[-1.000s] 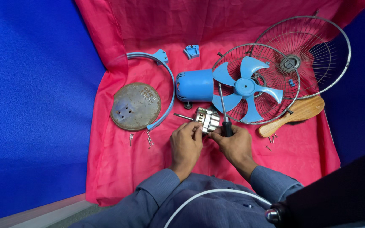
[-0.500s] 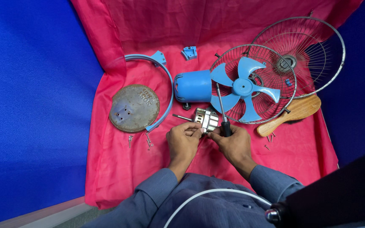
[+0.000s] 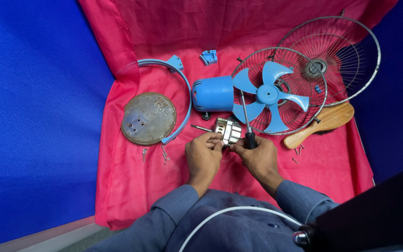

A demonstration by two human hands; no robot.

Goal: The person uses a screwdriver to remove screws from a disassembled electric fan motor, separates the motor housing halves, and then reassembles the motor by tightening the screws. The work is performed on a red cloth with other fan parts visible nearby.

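Gripping small silver metal motor core (image 3: pixel 228 130): left hand (image 3: pixel 203 155) fingers closed on it; right hand (image 3: pixel 257 156) fingers wrapped around black-handled screwdriver (image 3: pixel 246 122), red cloth (image 3: pixel 131 182) beneath.

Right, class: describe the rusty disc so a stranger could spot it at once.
Start at the red cloth and find the blue motor housing near its middle. Left of it, inside a curved blue bracket, lies the disc: flat, round, brown with rust, unlike the blue parts around.

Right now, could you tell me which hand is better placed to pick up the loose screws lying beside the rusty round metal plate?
Probably the left. The left hand, gripping the silver metal motor core, sits closer to the loose screws by the rusty round metal plate. The right hand grips the black-handled screwdriver, farther away.
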